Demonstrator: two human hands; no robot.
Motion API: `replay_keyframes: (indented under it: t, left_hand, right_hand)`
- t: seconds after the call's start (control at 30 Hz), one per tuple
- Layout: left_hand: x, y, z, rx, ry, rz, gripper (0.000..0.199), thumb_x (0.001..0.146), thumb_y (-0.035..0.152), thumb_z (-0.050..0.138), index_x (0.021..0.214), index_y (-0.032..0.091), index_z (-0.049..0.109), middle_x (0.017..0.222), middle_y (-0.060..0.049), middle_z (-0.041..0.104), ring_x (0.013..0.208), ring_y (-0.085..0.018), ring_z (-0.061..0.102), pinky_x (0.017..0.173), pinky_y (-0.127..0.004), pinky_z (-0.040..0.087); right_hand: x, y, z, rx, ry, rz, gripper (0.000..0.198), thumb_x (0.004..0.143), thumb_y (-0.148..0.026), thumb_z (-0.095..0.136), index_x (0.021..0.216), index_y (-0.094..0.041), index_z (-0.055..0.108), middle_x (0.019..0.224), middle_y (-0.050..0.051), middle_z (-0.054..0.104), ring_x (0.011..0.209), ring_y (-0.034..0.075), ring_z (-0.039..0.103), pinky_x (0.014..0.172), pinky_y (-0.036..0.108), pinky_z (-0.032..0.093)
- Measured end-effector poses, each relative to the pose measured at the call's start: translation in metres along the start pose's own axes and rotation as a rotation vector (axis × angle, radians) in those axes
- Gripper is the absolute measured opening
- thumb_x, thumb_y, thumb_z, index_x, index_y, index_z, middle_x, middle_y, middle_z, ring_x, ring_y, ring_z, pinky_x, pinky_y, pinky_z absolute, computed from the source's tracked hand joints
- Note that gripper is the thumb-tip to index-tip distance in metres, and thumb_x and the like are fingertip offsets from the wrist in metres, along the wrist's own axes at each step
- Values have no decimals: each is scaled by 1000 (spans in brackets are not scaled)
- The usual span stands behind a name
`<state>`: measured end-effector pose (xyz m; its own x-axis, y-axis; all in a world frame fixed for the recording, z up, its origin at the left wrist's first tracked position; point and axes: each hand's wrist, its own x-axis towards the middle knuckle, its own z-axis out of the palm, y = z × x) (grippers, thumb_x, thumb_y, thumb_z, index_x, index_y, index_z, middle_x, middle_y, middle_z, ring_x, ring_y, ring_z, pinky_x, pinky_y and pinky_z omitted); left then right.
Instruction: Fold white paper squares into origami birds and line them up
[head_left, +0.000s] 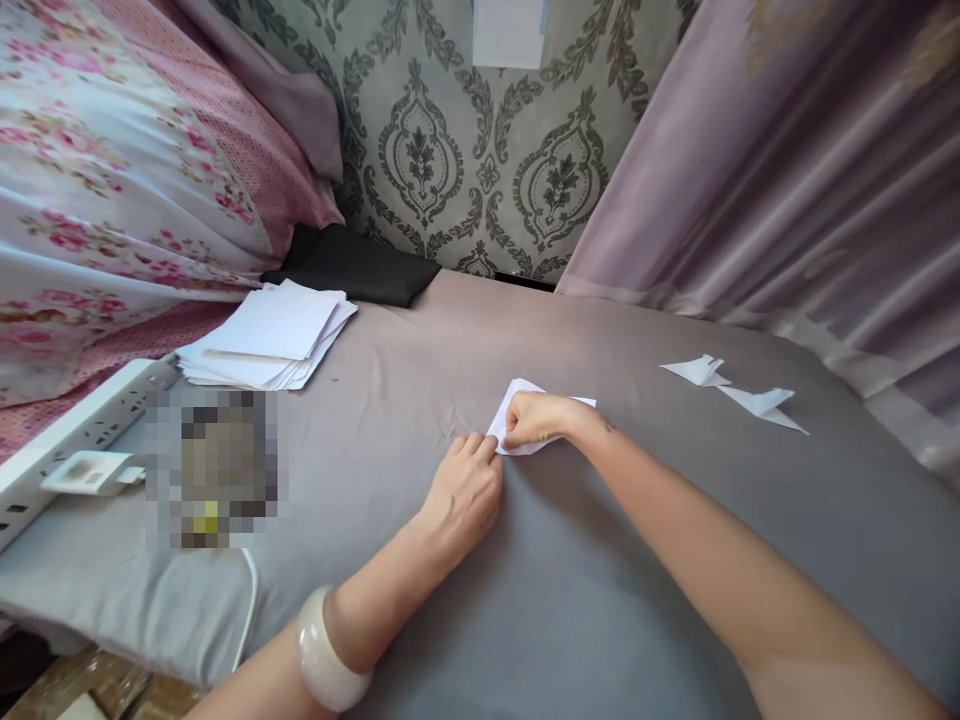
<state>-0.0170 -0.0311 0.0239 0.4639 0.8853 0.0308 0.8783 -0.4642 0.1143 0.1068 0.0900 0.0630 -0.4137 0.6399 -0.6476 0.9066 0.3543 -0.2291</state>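
Nearest the camera, two bare forearms reach out over a grey cloth surface (600, 600), the left one wearing a pale bangle (326, 655). Farther out, the left hand (465, 490) rests palm down, its fingertips pressed against the near-left corner of a small white paper (525, 395) lying flat at mid-surface. The right hand (536, 420) lies on top of that sheet, fingers curled and pressing it down; whether they pinch a flap I cannot tell. It looks like a fold being creased, so the next move likely calls for steady pressure along the edge while the left hand keeps the corner pinned.

Open cloth lies all around the sheet. Two folded paper pieces (731, 390) sit well apart to the far right, near the curtain (787, 180). A paper stack (270, 340) lies far left, with a white power strip (75, 430) at the left edge.
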Motion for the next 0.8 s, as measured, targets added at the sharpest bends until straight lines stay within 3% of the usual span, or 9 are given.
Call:
replay_keyframes:
  t: [0.1,0.2,0.37,0.57,0.7,0.8]
  left_hand:
    - [-2,6,1,59,-46,80,18,84,11,46,79,13,64,82,-12,59,86,-27,53,73,-38,44]
    - [-5,8,4,105,-15,124,22,85,11,44,79,13,65,81,-12,59,83,-27,53,71,-38,46]
    - [-10,4,10,40,79,88,25,91,16,40,86,13,64,88,-11,60,83,-24,54,72,-36,49]
    - [-10,0,10,6,64,49,29,96,19,35,90,14,63,91,-9,60,84,-22,56,70,-35,51]
    - [-9,-1,10,41,70,67,27,96,21,35,103,13,60,92,-9,60,84,-22,56,67,-33,50]
    - [-9,-1,10,51,73,81,30,96,20,34,115,11,56,94,-10,59,85,-23,55,69,-34,50]
  right_hand:
    - [0,-1,-1,-1,-4,8,15,63,-26,65,74,-17,70,63,0,59,57,13,53,49,24,34]
    - [0,-1,-2,-4,-9,7,16,64,-27,66,75,-17,70,65,0,60,58,13,53,50,23,35]
    - [5,3,-4,11,-30,5,17,63,-29,68,75,-16,70,65,0,60,59,13,53,52,23,36]
    - [7,10,-6,69,-81,-5,9,62,-24,67,67,-17,69,56,-2,55,54,12,51,53,24,37]
    - [-3,13,-9,124,-43,-29,9,63,-26,69,67,-18,69,55,-2,56,55,13,52,54,24,38]
    - [-21,21,-11,200,29,-77,21,73,-37,63,71,-17,70,66,1,64,65,15,58,60,24,41]
